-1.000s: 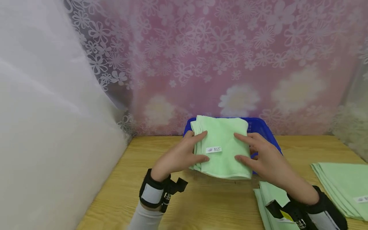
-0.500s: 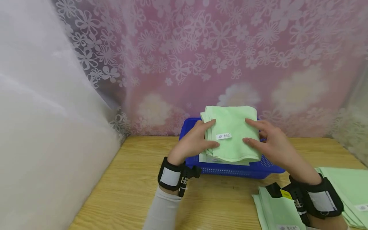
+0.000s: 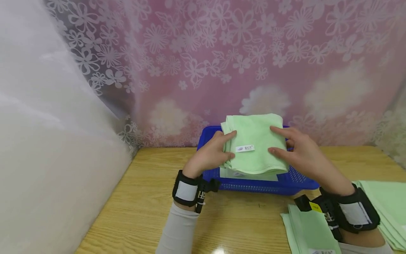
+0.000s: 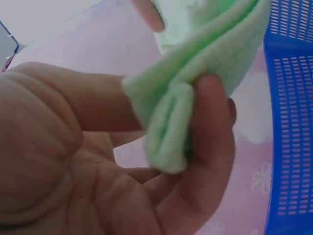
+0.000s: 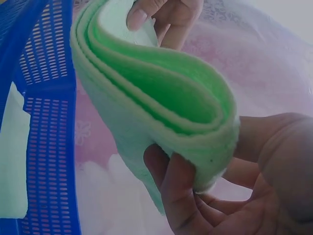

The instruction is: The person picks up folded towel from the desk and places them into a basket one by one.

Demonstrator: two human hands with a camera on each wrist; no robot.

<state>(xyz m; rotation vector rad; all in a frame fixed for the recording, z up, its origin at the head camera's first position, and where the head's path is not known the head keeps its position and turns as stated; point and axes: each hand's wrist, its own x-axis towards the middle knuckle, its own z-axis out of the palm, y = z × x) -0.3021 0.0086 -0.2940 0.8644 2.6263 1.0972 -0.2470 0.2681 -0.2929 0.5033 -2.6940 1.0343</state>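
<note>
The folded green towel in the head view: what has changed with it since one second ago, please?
The folded green towel moved up and slightly right in the head view, uncovering the front wall of the blue basket and a pale green piece inside. The left hand and right hand still hold it. The other towels on the table seem unmoved.

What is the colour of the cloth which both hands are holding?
The cloth is light green; the head view shows it best.
</note>
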